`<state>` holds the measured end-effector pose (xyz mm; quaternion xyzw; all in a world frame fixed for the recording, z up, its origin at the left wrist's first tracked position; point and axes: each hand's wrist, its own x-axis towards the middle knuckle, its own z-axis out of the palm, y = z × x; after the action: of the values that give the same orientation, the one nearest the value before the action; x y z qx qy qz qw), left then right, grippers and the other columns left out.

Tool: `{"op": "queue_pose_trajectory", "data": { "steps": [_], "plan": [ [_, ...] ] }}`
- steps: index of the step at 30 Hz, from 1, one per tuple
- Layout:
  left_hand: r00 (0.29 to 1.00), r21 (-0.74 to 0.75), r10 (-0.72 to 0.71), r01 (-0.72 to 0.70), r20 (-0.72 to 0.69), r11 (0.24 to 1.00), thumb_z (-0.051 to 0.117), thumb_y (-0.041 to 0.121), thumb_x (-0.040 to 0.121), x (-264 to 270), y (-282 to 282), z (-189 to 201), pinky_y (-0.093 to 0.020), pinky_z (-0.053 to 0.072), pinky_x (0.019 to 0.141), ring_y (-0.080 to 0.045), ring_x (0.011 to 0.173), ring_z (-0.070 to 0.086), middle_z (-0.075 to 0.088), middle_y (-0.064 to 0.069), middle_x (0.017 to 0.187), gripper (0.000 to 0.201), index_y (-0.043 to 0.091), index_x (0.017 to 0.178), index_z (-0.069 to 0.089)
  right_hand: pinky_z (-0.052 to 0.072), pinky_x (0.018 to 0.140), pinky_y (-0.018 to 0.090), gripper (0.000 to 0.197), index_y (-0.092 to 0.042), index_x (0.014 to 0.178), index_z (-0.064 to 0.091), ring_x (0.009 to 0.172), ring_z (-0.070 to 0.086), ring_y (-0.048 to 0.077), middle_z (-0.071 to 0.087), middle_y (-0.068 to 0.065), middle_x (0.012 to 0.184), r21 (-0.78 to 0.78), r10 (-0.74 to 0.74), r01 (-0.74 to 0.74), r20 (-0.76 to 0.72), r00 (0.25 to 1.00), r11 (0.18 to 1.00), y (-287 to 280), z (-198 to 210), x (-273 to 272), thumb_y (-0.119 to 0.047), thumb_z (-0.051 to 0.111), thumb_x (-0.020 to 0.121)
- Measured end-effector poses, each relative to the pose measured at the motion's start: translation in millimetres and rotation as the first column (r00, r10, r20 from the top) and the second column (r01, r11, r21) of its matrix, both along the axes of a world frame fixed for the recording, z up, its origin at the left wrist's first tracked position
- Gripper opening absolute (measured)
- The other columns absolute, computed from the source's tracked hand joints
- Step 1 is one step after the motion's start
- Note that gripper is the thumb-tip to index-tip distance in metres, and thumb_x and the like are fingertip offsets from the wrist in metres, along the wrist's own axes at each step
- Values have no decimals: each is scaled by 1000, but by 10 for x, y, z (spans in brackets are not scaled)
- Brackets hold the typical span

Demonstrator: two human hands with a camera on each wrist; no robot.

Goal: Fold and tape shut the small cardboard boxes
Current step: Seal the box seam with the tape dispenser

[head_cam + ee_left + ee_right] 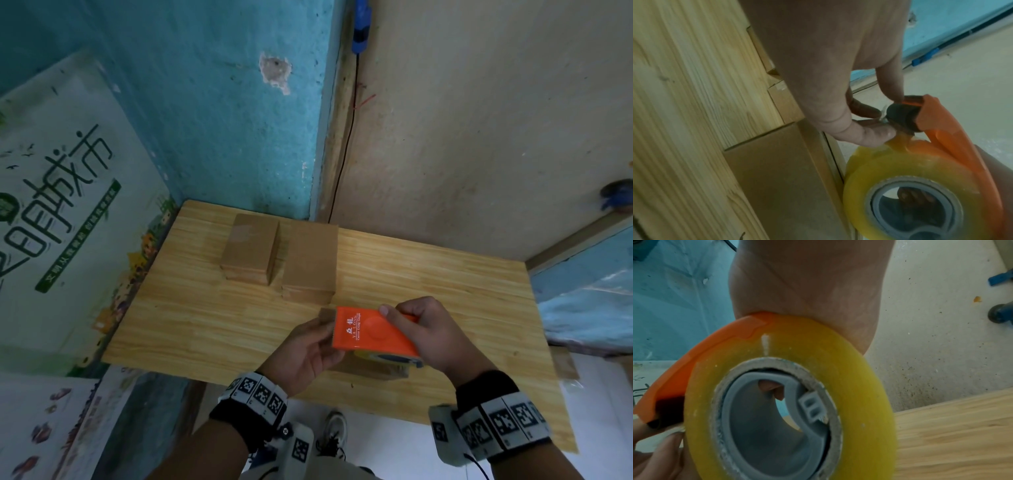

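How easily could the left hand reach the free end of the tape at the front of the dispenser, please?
Probably easily: the left hand's fingers are already at the dispenser's front edge, nothing between them and the tape.

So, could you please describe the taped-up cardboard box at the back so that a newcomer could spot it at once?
Start at the light wooden tabletop set against the blue wall. Near its far edge two stacks of brown cardboard sit side by side. The taped brown cardboard box tops the left stack: it stands taller than the flat cardboard stack on its right, and a glossy strip of clear tape runs along its top.
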<state>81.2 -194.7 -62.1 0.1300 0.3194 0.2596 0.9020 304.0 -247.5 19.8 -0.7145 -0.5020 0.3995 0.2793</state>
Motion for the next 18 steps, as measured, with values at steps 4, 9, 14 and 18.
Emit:
{"op": "queue_pose_trajectory", "data": {
  "steps": [4, 9, 14, 18],
  "plan": [
    [995, 33, 42, -39, -86, 999, 66, 5, 87, 6, 30, -11, -30, 62, 66, -26, 85, 72, 70, -22, 105, 39, -4, 124, 59, 46, 47, 35, 55, -16, 58, 68, 44, 59, 21, 62, 9, 54, 4, 2, -2, 5, 1000, 1000, -9, 0, 11, -58, 62, 93],
    [964, 125, 64, -33, -259, 992, 65, -9, 89, -93, 139, -62, -37, 63, 72, -31, 84, 74, 73, -26, 101, 30, 2, 116, 58, 45, 48, 36, 58, -12, 59, 66, 45, 58, 25, 59, 10, 53, -6, 50, -49, 86, 995, 999, 39, -8, -70, -55, 62, 97],
    [932, 170, 34, 30, -362, 985, 67, -12, 88, -178, 249, -75, -32, 62, 65, -27, 79, 74, 73, -21, 91, 30, -1, 114, 56, 43, 51, 37, 62, -16, 51, 55, 41, 49, 15, 47, 1, 47, -31, 106, -101, 264, 959, 994, 149, 2, -210, -59, 59, 97],
    [901, 224, 55, 47, -429, 974, 68, -11, 89, -238, 338, -177, -35, 63, 66, -26, 77, 74, 75, -19, 87, 24, 1, 105, 55, 41, 51, 29, 64, -17, 56, 59, 48, 56, 13, 55, -1, 53, -92, 159, -133, 423, 892, 987, 243, 9, -364, -67, 51, 95]
  ]
}}
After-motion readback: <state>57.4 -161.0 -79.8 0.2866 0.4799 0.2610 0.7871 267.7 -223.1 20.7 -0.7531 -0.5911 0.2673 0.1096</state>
